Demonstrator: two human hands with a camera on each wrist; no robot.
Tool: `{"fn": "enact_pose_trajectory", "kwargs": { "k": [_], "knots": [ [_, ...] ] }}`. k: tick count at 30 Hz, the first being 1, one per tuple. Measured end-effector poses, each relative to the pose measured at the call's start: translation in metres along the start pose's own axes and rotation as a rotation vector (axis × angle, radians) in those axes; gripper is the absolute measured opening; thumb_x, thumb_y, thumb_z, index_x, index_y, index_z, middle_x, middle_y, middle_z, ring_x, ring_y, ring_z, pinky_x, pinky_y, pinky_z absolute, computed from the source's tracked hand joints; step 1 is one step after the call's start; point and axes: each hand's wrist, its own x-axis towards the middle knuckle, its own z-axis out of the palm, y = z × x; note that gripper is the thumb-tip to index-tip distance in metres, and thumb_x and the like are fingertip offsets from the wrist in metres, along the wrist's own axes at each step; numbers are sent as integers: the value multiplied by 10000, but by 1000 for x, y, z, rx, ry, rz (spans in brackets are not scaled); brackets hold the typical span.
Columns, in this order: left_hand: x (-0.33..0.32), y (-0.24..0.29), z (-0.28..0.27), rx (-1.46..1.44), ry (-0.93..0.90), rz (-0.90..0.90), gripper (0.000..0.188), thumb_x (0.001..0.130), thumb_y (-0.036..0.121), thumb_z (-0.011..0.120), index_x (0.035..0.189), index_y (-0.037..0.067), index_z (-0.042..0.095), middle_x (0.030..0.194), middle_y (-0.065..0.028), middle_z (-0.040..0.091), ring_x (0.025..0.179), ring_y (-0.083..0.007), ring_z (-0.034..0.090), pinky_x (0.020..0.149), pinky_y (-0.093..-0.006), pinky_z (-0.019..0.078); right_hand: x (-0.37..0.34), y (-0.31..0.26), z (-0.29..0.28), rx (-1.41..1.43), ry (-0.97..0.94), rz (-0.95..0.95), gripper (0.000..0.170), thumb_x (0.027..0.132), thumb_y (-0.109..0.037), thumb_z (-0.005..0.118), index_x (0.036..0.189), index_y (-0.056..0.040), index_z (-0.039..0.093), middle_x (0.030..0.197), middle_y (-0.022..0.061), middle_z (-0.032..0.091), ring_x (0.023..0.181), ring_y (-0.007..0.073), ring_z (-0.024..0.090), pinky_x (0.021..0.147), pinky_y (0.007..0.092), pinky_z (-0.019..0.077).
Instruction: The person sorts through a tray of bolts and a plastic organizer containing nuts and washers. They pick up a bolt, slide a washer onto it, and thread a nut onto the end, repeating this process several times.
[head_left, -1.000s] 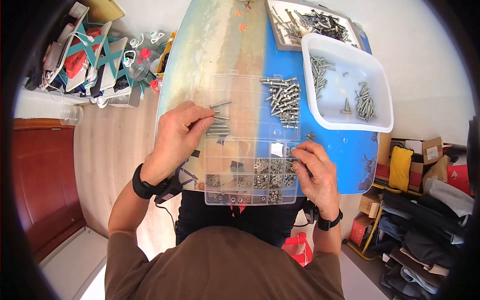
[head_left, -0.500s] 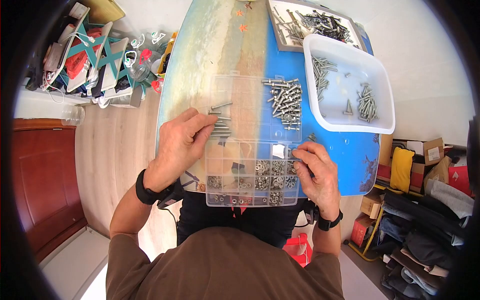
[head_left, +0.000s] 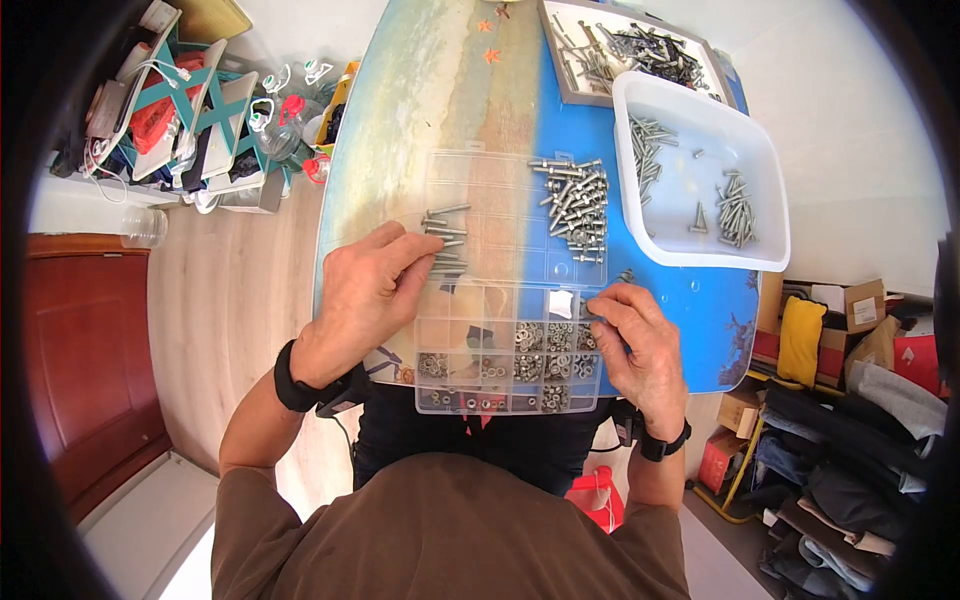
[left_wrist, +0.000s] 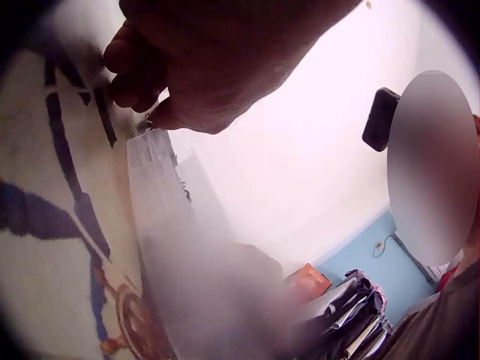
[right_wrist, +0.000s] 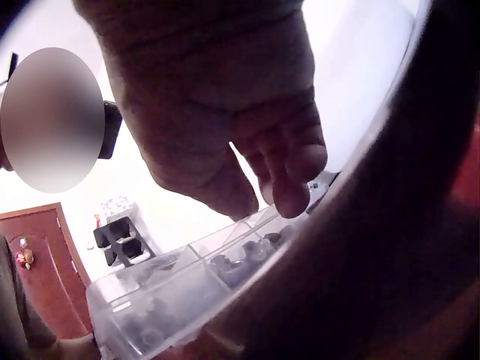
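My left hand (head_left: 370, 285) is over the left part of a clear plastic organizer lid (head_left: 485, 190), thumb and index fingertips right at a short row of metal bolts (head_left: 448, 209). I cannot tell whether they pinch one, as the fingers cover part of the row. On the lid's right side lies a dense pile of bolts (head_left: 580, 205). My right hand (head_left: 640, 345) rests its fingertips at the right edge of the divided box (head_left: 465, 330), thumb apart from the fingers. Several compartments contain small nuts and washers (head_left: 528, 368); a white scrap (head_left: 560, 302) lies in one.
A white tub (head_left: 690, 255) with loose bolts stands at the right of the blue and sand-patterned table (head_left: 400, 110). Behind it a shallow tray (head_left: 580, 97) contains assorted screws. Bottles (head_left: 285, 140) and a cluttered shelf stand left of the table, folded clothes (head_left: 840, 500) to the right.
My left hand has come slightly down and to the right, its thumb and index fingertip now farther apart. More of the bolt row shows beside them. My right hand stays at the box edge.
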Motion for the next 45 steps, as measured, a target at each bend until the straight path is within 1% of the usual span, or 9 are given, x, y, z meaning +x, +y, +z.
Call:
{"fn": "enact_pose_trajectory", "kwargs": {
  "k": [8, 10, 14, 16, 26, 29, 31, 34, 45],
  "knots": [
    [-1, 0, -1, -63, 14, -90, 133, 842, 67, 685, 973, 66, 709, 810, -103, 663, 667, -277, 651, 598, -360, 501, 14, -13, -6, -133, 7, 31, 241, 828, -11, 694, 1065, -32, 661, 1022, 146, 651, 800, 348, 668, 649, 398, 545],
    [-3, -8, 1, -121, 7, -58, 192, 856, 26, 686, 1047, 42, 696, 747, -85, 597, 592, -169, 571, 556, -301, 454, 20, -12, -5, -177, 17, 3, 237, 838, -20, 687, 1073, -32, 658, 1003, 148, 653, 789, 350, 666, 637, 402, 540],
    [-3, -5, -2, -129, -17, -60, 195, 857, 23, 680, 1052, 34, 689, 754, -86, 595, 591, -159, 557, 556, -293, 453, 30, -11, -2, -279, 17, -21, 224, 850, -31, 671, 1074, -35, 655, 904, 137, 647, 728, 348, 651, 596, 412, 522],
    [-2, -1, -5, -150, -22, -118, 204, 831, 37, 672, 1034, 43, 686, 796, -113, 655, 653, -267, 634, 595, -350, 488, 34, -8, 0, -347, -4, -30, 217, 848, -39, 672, 1065, -36, 656, 869, 132, 636, 708, 346, 644, 585, 413, 517],
    [-3, -1, -23, -337, -88, -293, 349, 820, 15, 660, 1167, 29, 627, 825, -113, 633, 677, -261, 621, 607, -357, 489, 48, -1, 2, -473, -93, -62, 92, 843, -72, 676, 909, -39, 621, 797, 131, 598, 704, 339, 627, 583, 430, 504],
    [17, -7, -26, -65, 49, 42, 376, 835, -54, 606, 1207, 1, 603, 987, -115, 606, 808, -233, 609, 678, -325, 497, 49, -5, 0, -486, -141, -47, 87, 850, -62, 671, 903, -38, 608, 818, 137, 600, 725, 351, 626, 605, 435, 511],
    [33, -9, -25, 66, 73, 270, 417, 797, -77, 585, 1208, -3, 592, 1166, -162, 575, 1105, -358, 555, 904, -416, 484, 46, -6, 0, -470, -131, -44, 88, 853, -58, 668, 912, -37, 607, 832, 139, 603, 724, 359, 625, 604, 437, 512],
    [40, -19, -8, 148, 16, 276, 419, 780, -78, 579, 1194, -11, 582, 1203, -166, 567, 1248, -410, 462, 1041, -461, 409, 41, -6, 1, -440, -104, -26, 102, 857, -55, 666, 940, -37, 609, 846, 142, 608, 720, 372, 624, 600, 445, 511],
    [34, -17, -8, 152, -82, 233, 252, 783, -78, 577, 1022, -33, 640, 1122, -156, 598, 1191, -390, 497, 990, -437, 445, 47, -8, 1, -418, -60, 5, 38, 849, -47, 663, 882, -35, 647, 786, 139, 601, 685, 372, 616, 587, 446, 496]
  ]
}}
